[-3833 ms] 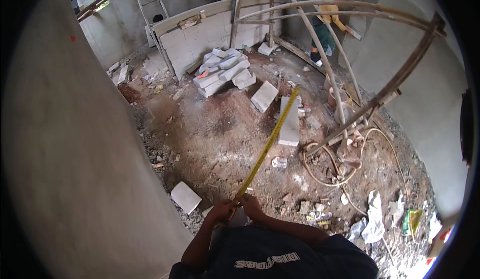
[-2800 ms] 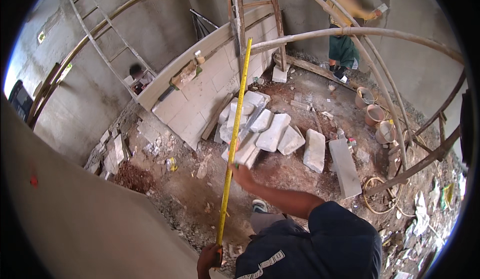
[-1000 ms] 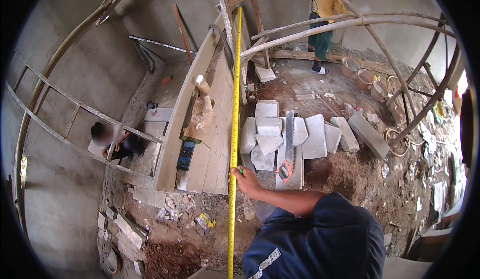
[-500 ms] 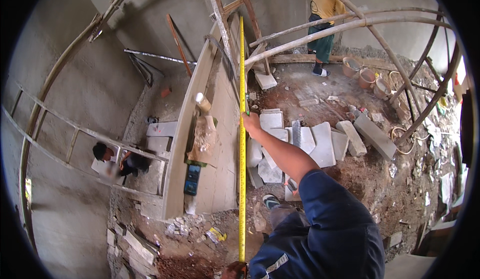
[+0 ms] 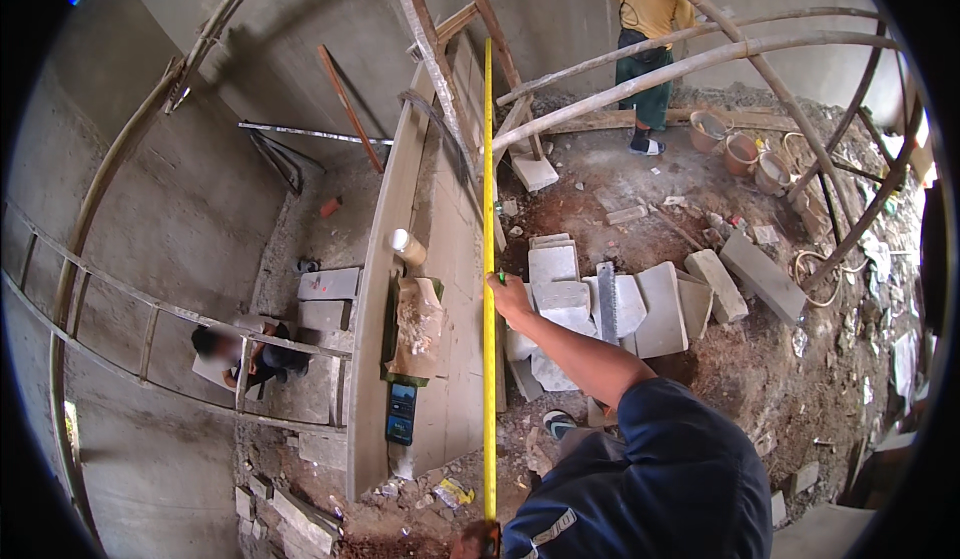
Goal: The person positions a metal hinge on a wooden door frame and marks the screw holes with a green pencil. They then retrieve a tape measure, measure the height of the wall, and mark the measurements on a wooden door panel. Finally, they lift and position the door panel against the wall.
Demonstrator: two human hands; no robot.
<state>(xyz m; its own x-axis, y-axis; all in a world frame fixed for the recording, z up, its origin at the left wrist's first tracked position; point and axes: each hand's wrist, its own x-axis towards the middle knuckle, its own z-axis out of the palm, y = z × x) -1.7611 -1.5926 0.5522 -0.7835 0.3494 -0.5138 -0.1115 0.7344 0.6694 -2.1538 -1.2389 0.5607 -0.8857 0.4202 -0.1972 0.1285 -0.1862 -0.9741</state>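
A long yellow tape measure (image 5: 489,359) stretches straight along the right side of a grey block wall top (image 5: 440,359). My left hand (image 5: 470,541), at the lower edge, grips the tape at its case end; most of that hand is cut off. My right hand (image 5: 508,297) is closed beside the middle of the tape, with a small green pencil-like thing (image 5: 501,277) poking from its fingers. On the wall top left of the tape stand a pale cup (image 5: 407,247), a torn brown paper package (image 5: 416,327) and a dark phone (image 5: 402,414).
Grey blocks (image 5: 660,304) and a hand saw (image 5: 607,302) lie right of the wall. Bamboo poles (image 5: 650,79) cross overhead. A person in a yellow shirt (image 5: 650,4) stands behind near buckets (image 5: 740,154). Another person (image 5: 265,354) sits at left beyond a ladder (image 5: 150,344).
My view has shifted, so the wall, phone and package sit lower in it. My right hand has moved nearer to me along the tape, which stays stretched.
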